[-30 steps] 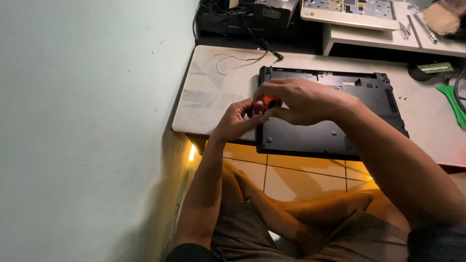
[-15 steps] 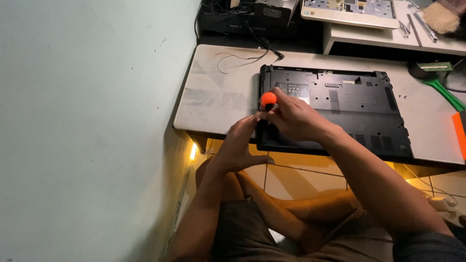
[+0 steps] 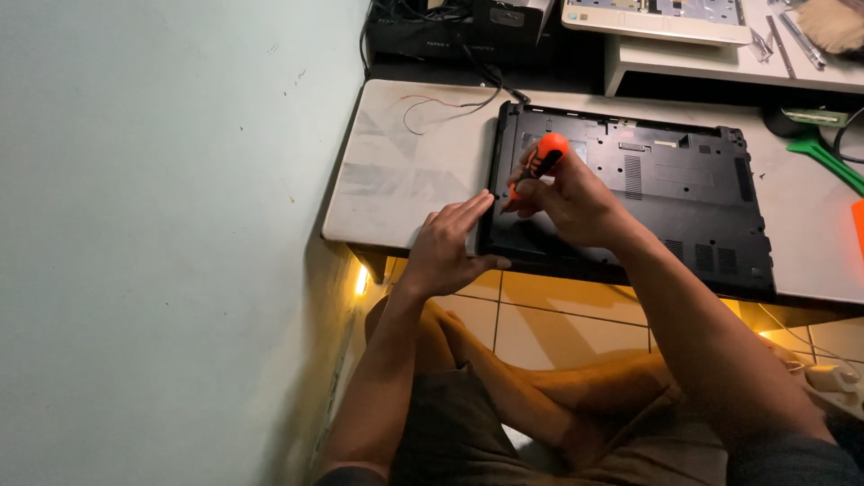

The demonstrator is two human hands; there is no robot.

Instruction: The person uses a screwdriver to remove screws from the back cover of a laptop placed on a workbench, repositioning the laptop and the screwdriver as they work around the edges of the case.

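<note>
A pale green painted wall (image 3: 162, 225) fills everything out toward nine o'clock, and beside it a low white worktable with a scuffed top (image 3: 405, 180) sits over the person's crossed legs. On it lies a black plastic laptop base, turned underside up (image 3: 648, 193), its long axis running from nine to three o'clock and its near left corner just at the table's edge. The left hand (image 3: 450, 247) lies flat and open, fingers together pointing toward one o'clock, holding nothing and pressing at that corner. The right hand (image 3: 567, 202) is closed around a small screwdriver with a round orange cap and black grip (image 3: 544, 153), standing over the base's left part. The tool's long axis tilts, cap up toward one o'clock, tip down toward seven; the tip itself is hidden by fingers. To do this well, I would say, keep the driver square in the screw head, press down firmly, and let the flat hand stop the base from sliding.
</note>
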